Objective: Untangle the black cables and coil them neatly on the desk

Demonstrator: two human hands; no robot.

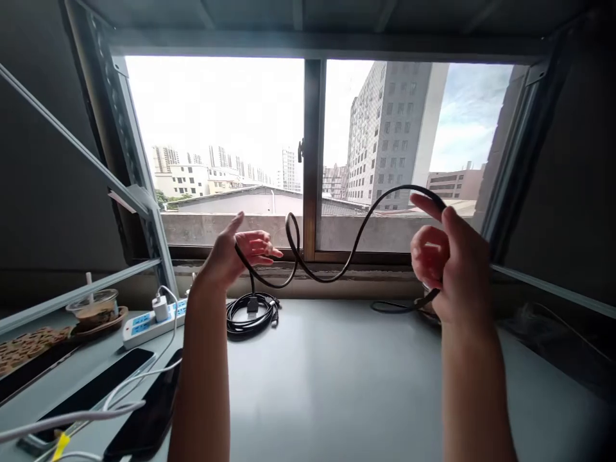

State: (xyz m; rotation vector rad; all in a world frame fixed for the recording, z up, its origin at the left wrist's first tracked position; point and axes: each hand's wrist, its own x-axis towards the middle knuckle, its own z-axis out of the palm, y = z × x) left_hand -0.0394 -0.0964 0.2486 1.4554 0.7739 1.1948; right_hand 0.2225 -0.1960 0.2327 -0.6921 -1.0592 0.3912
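A black cable [359, 240] hangs in loose curves between my two hands. My left hand [240, 253] has its thumb raised and fingers loosely spread; the cable rests in the crook beside the thumb without a firm grip. Thumb and curled fingers of my right hand [450, 263] close on the cable, with the index finger stretched out along it. From that hand the cable trails down to the table at the back right. Below my left hand, a coil of black cable [240, 330] with plug ends lies on the table.
On the grey table [332, 378], a white power strip [139, 328] with a plugged-in charger stands at left. Two dark phones [149, 410], white cords [91, 416] and a plastic cup [99, 311] are nearby. Metal shelf bars [81, 151] flank the window, and a shelf hangs overhead.
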